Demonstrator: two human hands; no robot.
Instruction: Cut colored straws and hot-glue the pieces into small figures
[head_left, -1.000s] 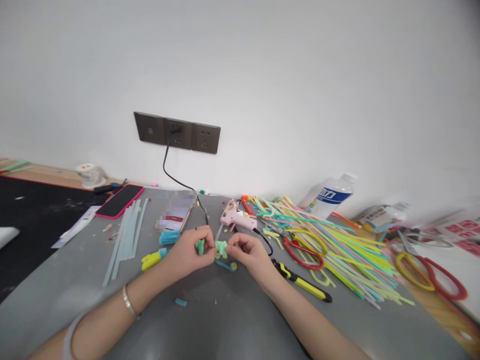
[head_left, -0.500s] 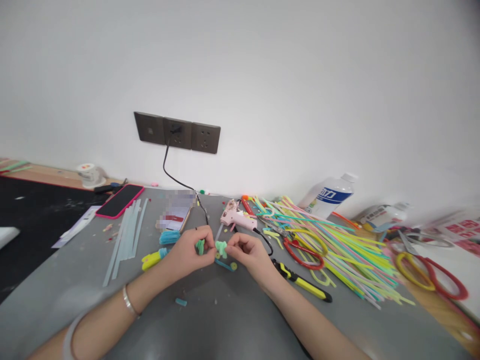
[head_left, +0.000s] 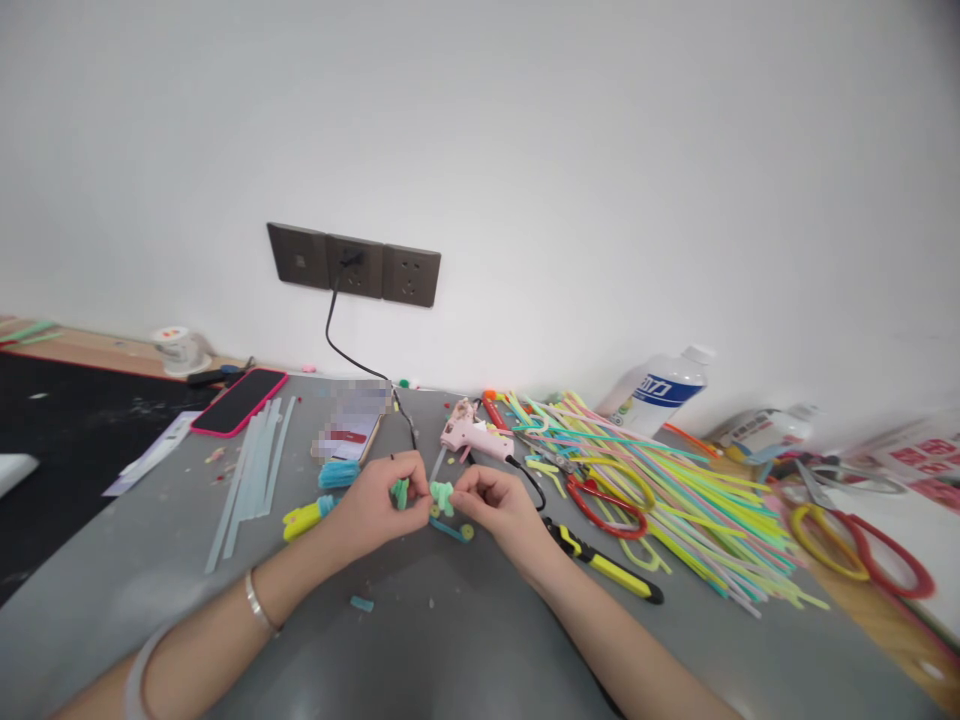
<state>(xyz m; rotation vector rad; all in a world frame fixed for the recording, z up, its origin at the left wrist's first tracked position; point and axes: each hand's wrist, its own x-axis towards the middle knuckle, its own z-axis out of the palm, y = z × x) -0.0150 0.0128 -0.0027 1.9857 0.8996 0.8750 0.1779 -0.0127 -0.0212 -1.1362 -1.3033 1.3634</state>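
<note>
Over the middle of the grey mat (head_left: 420,650), my left hand (head_left: 386,500) is closed in a pinch on a small green fuzzy piece (head_left: 400,492), apparently bent pipe cleaner. Close beside it, my right hand (head_left: 495,505) pinches a lighter green twisted pipe-cleaner piece (head_left: 442,497). The fingertips of both hands almost meet; whether the two green pieces are joined I cannot tell. Behind the hands lies a pink hot glue gun (head_left: 476,435) with a clear stick in it. A blue strip with a yellowish round end (head_left: 454,531) rests on the mat just below the fingers.
On the right are many pipe cleaners (head_left: 675,480), red-and-yellow scissors (head_left: 611,500), a yellow-black utility knife (head_left: 607,568) and a white bottle (head_left: 660,390). To the left are glue sticks (head_left: 255,470), a pink-edged phone (head_left: 240,402), another phone (head_left: 352,420) and a blue pipe-cleaner bundle (head_left: 339,474).
</note>
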